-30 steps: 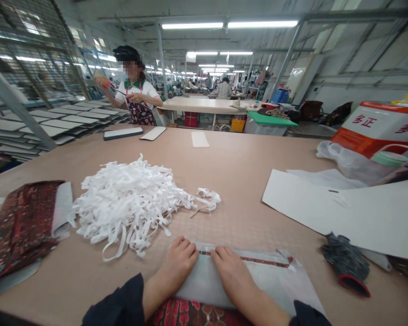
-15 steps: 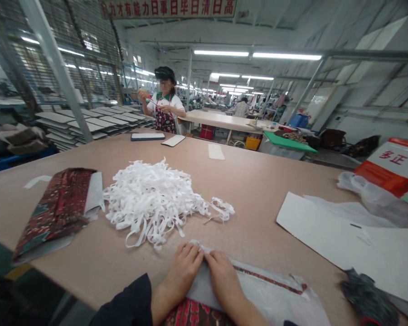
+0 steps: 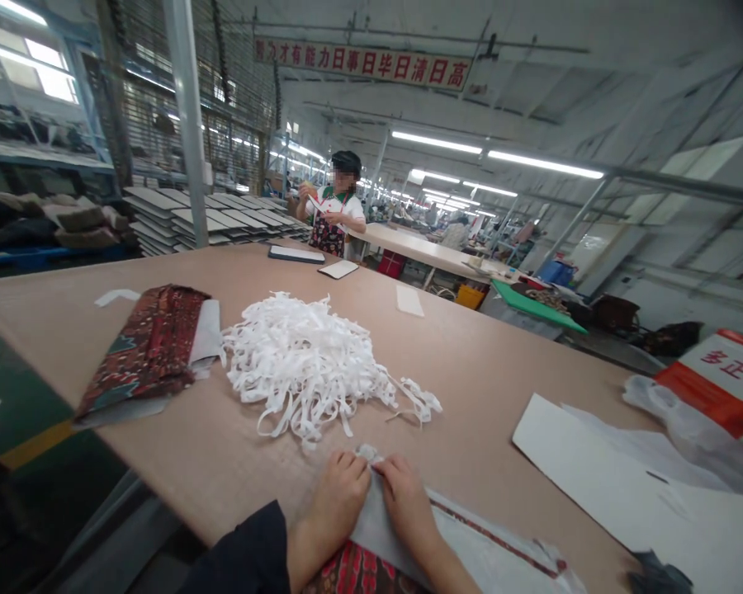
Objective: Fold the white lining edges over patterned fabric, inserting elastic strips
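In the head view, my left hand (image 3: 333,503) and my right hand (image 3: 407,505) are side by side at the table's near edge. Both are closed, thumbs almost meeting, on the far corner of a piece of fabric (image 3: 476,540). Its pale grey backing faces up, with a narrow dark-red patterned strip along one edge. Red and brown patterned cloth (image 3: 362,571) shows below my wrists. My fingertips hide exactly what they pinch. Just beyond them lies a heap of white tape strips (image 3: 309,355).
A stack of patterned fabric pieces (image 3: 152,346) lies to the left. On the right are a white board (image 3: 631,470), a plastic bag (image 3: 674,412), a red-and-white package (image 3: 718,375) and a dark cloth (image 3: 656,573). Across the brown table (image 3: 483,355) stands a co-worker (image 3: 338,210).
The view has tilted and shifted, so the scene sits further right and lower. My hands stay closed on the same corner of the fabric, the fingers slightly shifted.
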Available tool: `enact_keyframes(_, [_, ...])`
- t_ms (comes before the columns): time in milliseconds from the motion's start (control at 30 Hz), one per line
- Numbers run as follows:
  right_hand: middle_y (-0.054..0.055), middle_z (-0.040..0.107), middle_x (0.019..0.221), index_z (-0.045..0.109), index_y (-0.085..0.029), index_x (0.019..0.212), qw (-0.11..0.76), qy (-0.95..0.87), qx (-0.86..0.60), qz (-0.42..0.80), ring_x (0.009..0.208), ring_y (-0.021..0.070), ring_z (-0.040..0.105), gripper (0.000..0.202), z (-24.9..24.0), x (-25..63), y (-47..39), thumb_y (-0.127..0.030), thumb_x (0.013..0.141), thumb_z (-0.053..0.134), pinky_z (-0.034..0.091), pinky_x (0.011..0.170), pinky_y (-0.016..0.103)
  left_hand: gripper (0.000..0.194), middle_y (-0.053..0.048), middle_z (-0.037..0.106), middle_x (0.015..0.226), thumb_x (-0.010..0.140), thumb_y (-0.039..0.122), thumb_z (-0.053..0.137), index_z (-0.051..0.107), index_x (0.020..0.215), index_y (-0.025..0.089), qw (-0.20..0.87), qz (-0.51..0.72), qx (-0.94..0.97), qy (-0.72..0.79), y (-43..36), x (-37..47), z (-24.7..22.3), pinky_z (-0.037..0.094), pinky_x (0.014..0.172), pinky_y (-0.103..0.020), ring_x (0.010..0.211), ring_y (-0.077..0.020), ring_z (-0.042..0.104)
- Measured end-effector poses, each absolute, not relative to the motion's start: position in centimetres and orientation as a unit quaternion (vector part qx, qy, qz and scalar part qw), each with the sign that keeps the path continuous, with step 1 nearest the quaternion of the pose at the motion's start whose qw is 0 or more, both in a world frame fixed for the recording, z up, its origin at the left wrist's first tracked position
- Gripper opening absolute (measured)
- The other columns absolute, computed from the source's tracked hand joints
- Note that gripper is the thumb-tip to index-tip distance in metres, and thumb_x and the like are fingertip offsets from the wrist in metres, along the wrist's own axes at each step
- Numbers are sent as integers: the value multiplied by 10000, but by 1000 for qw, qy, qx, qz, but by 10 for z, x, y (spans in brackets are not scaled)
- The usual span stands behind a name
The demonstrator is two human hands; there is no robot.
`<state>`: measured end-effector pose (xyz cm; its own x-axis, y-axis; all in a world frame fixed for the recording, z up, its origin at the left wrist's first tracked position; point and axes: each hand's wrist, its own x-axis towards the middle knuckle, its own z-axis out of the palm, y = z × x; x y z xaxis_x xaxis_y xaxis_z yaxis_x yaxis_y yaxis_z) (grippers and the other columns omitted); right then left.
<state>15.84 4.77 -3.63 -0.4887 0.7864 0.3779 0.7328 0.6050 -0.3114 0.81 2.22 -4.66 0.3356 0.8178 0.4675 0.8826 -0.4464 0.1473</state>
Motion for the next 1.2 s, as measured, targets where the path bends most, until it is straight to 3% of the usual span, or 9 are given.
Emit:
enact_keyframes(167, [29, 599, 890, 574, -206, 958, 180, -911, -369, -38, 831, 181, 531, 215, -27, 162, 41, -78, 803, 498, 411, 745, 296, 101, -14, 577, 845, 835, 121, 487, 571, 824, 177, 62, -258, -812, -519, 22, 6, -46, 371, 763, -349, 811, -180, 499])
enact_keyframes(367, [19, 606, 781, 612, -197, 791, 254, -848, -437, 162, 774, 158, 563, 278, -23, 155, 63, -34, 804, 386, 431, 709, 254, 66, -10, 566, 826, 826, 135, 513, 565, 821, 175, 59, -247, -820, -512, 20, 4, -40, 368, 777, -340, 806, -173, 491])
enact_keyframes(500, [24, 607, 757, 613, -194, 747, 266, -837, -443, 178, 753, 163, 568, 271, -34, 152, 71, -43, 791, 392, 428, 694, 264, 56, -10, 565, 827, 824, 140, 518, 564, 821, 174, 56, -243, -825, -507, 20, 5, -37, 365, 796, -345, 815, -170, 491])
enact_keyframes(633, [30, 612, 828, 608, -199, 848, 229, -890, -383, 90, 799, 187, 547, 209, -37, 158, 63, -59, 787, 466, 418, 719, 304, 90, -10, 577, 831, 836, 136, 492, 569, 819, 179, 60, -251, -818, -514, 20, 7, -31, 368, 809, -346, 819, -160, 495])
enact_keyframes(767, [62, 609, 953, 572, -194, 1037, 229, -907, -349, 52, 867, 216, 536, 305, -31, 167, 55, -54, 785, 474, 421, 758, 355, 104, -8, 585, 834, 844, 142, 481, 575, 856, 185, 57, -245, -820, -514, 18, 9, -22, 362, 845, -358, 826, -155, 501])
enact_keyframes(1000, [57, 621, 845, 613, -182, 897, 292, -854, -363, 233, 810, 172, 576, 304, -26, 175, 70, -34, 799, 367, 459, 727, 280, 130, -27, 597, 932, 847, 145, 473, 575, 914, 187, 43, -219, -820, -526, 13, 10, -17, 345, 896, -373, 883, -158, 514])
enact_keyframes(1200, [47, 601, 873, 604, -193, 961, 273, -867, -388, 153, 836, 178, 546, 294, -31, 170, 60, -25, 793, 430, 439, 735, 283, 163, -30, 607, 960, 827, 149, 489, 576, 957, 197, 20, -232, -820, -523, 17, 7, -20, 397, 821, -349, 889, -175, 515])
